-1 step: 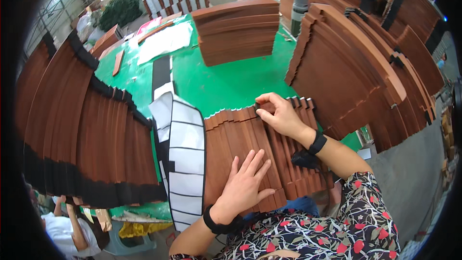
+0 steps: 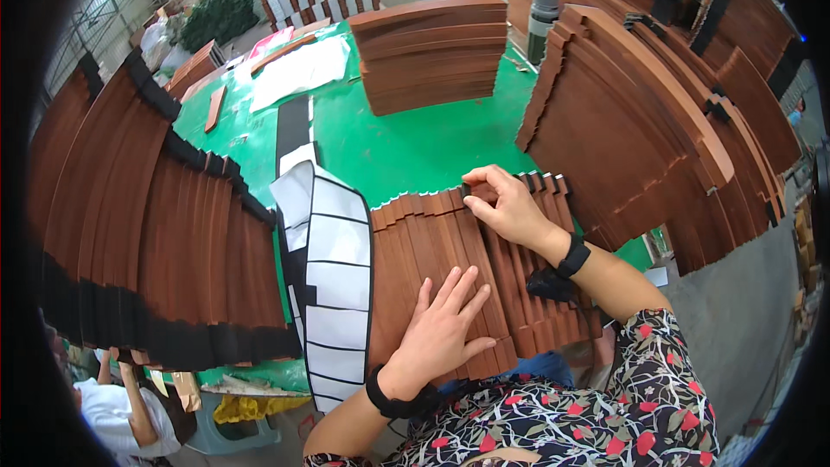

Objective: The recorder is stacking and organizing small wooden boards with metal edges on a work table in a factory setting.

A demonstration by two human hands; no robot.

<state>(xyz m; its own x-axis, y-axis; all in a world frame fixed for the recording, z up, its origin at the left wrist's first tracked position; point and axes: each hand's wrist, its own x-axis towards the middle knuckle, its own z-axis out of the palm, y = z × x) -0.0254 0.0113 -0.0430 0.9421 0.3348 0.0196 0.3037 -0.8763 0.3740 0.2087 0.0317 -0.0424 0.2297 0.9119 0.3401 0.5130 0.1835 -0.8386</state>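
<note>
Brown slats [image 2: 417,251] lie side by side in an overlapping row in front of me. My left hand [image 2: 437,329] rests flat on them, fingers spread, holding nothing. At the far edge of the row my right hand [image 2: 508,206] pinches the black end of one slat between thumb and forefinger. More slats with dark ends [image 2: 553,199] lie right of that hand, partly hidden under it and my forearm. A black object [image 2: 549,284] sits beneath my right wrist; its kind is unclear. Along the row's left side runs a white strip with black cross lines [image 2: 339,290].
The green tabletop [image 2: 406,143] bears a brown stack [image 2: 432,56] at the back and tall brown stacks [image 2: 622,121] at the right. Black-edged slats [image 2: 173,233] stand at the left. White sheets [image 2: 303,76] lie far left. Another person [image 2: 117,415] is at lower left.
</note>
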